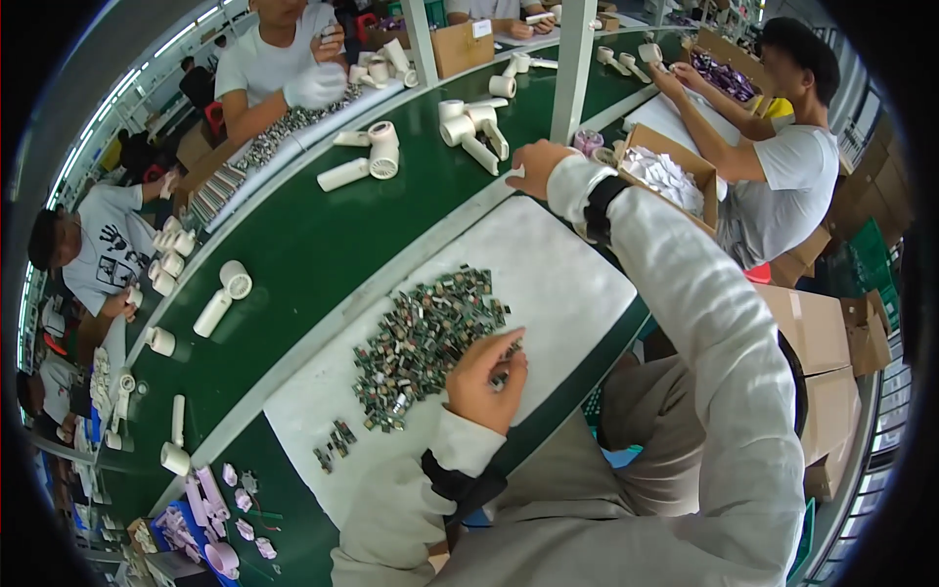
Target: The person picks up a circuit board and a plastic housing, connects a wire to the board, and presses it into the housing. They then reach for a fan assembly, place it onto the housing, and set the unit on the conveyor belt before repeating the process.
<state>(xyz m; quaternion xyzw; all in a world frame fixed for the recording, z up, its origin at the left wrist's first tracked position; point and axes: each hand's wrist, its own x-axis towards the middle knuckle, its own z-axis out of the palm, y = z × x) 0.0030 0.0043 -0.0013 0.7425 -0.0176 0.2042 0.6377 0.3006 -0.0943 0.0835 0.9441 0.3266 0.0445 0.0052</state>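
A pile of small green circuit boards [416, 342] lies on a white sheet [577, 264] in front of me. At the pile's near right edge is my left hand [486, 383], its thumb and fingers curled together, with a small circuit board [516, 346] showing at the fingertips. My right hand [538, 168] stretches out past the sheet's far corner to the rail of the green belt. Its thumb and fingers are apart, with nothing seen in them. The nearest things to it are white handheld-fan-shaped housings [472, 129] on the belt.
More white housings [382, 152] lie along the green belt [293, 254]. A grey post [573, 73] rises beside my right hand. A carton [665, 176] of white pieces stands to the right. Co-workers sit around the belt. Pink parts [205, 504] lie at lower left.
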